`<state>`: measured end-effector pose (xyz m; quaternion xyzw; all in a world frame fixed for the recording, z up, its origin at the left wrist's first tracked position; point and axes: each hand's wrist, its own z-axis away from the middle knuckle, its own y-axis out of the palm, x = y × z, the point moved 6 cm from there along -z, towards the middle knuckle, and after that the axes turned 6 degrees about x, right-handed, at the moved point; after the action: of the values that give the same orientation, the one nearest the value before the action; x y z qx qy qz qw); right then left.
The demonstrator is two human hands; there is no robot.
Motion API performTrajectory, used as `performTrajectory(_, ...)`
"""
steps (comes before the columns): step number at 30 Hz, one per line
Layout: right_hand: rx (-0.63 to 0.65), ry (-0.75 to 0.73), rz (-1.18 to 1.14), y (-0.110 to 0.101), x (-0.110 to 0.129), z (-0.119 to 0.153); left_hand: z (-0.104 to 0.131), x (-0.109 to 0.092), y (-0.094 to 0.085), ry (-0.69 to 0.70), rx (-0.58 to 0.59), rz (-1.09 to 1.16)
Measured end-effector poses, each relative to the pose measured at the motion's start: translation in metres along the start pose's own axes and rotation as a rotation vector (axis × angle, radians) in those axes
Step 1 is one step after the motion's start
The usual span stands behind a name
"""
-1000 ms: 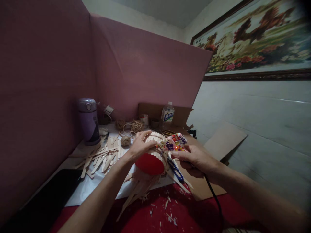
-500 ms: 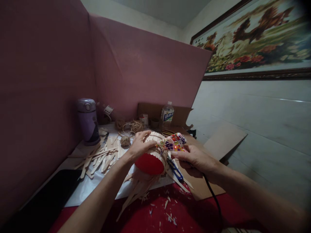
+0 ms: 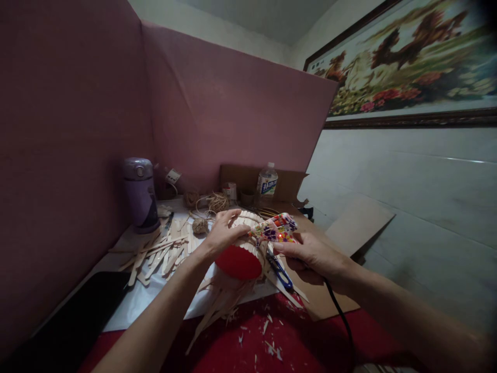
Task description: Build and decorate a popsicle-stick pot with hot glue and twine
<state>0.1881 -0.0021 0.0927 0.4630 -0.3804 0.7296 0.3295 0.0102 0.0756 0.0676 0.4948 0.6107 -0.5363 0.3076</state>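
Left grip: my left hand (image 3: 224, 230) curves over the top of the stick drum (image 3: 238, 261), thumb and fingers pressed on its pale wooden side.
Right grip: my right hand (image 3: 310, 252) is closed around the flowered tool (image 3: 272, 229), thumb on its near side; a small red light glows on it and a black cord (image 3: 340, 311) hangs below.
Stick drum: on its side between my hands, red round end facing me, the tool's tip close to the sticks; any contents are hidden.
Flask (image 3: 139, 194): purple, upright, lid on, so I cannot see inside.
Bottle (image 3: 267, 184): clear, white cap on; I cannot tell how full it is.
Bottle label: white Chinese characters on blue, the first two apparently 补水.
Small tub (image 3: 230, 191): red and white markings, too small to read.
Framed picture (image 3: 407, 62): small dark marks at its upper left, illegible.
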Motion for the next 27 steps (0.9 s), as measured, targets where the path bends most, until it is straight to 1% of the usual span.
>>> performTrajectory(5, -0.016, 0.02, -0.008, 0.001, 0.001, 0.001, -0.002, 0.002, 0.0, 0.001, 0.005, -0.026)
performTrajectory(10, -0.014, 0.018, -0.048, -0.001, -0.005, -0.001, -0.003, 0.006, 0.0, 0.001, 0.01, -0.014)
performTrajectory(17, -0.02, 0.015, -0.102, -0.004, -0.011, -0.005, -0.003, 0.005, 0.0, -0.006, 0.006, 0.004)
performTrajectory(22, -0.011, 0.004, -0.124, -0.002, -0.01, -0.005, -0.004, 0.006, -0.001, 0.016, 0.005, -0.013)
performTrajectory(27, -0.026, 0.028, -0.109, -0.004, -0.01, 0.0, -0.004, 0.007, -0.001, 0.008, 0.016, -0.014)
